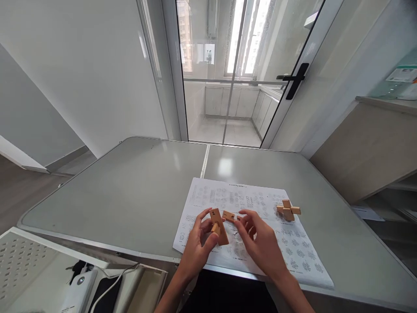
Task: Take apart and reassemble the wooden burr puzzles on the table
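My left hand [198, 245] grips a flat wooden puzzle piece [223, 237] marked 2, tilted above a printed sheet. A short wooden piece [215, 229] sticks out from its face, beside my thumb. My right hand [260, 241] is closed, with thumb and forefinger at the right end of a smaller notched wooden puzzle piece [228, 216] marked 1. That piece is just right of the one marked 2; whether the two touch I cannot tell. Under both hands lies the instruction sheet [301, 230], covered with small diagrams. An assembled wooden cross-shaped puzzle [288, 211] stands on its right part.
The grey folding table [130, 195] has a seam down its middle. At lower left, a white perforated drawer or shelf [26, 265] holds a white device [78, 289], a cable and keys. A glass door [224, 78] stands behind the table, and wooden shelving [368, 148] to the right.
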Demonstrator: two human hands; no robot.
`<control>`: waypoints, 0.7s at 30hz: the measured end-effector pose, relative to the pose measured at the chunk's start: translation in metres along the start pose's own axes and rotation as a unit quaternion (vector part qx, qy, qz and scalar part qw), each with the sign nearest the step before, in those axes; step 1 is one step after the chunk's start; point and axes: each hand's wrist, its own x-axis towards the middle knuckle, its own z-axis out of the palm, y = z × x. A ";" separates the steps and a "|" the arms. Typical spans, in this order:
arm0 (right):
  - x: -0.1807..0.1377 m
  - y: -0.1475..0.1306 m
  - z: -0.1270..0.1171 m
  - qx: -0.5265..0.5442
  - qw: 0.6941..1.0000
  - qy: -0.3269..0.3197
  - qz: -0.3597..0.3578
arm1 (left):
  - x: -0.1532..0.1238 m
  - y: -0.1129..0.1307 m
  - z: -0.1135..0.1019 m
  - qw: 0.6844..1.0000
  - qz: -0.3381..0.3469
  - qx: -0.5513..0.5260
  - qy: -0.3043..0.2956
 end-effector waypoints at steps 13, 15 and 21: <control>-0.009 -0.026 0.014 -0.018 0.985 -0.119 -0.127 | -0.002 0.003 0.000 1.000 -0.006 -0.017 -0.009; -0.009 -0.021 0.015 -0.023 0.985 -0.117 -0.127 | -0.002 0.003 0.000 1.000 -0.005 -0.012 -0.005; -0.009 -0.016 0.014 -0.040 0.987 -0.107 -0.112 | -0.001 0.001 0.000 1.000 -0.007 0.001 -0.003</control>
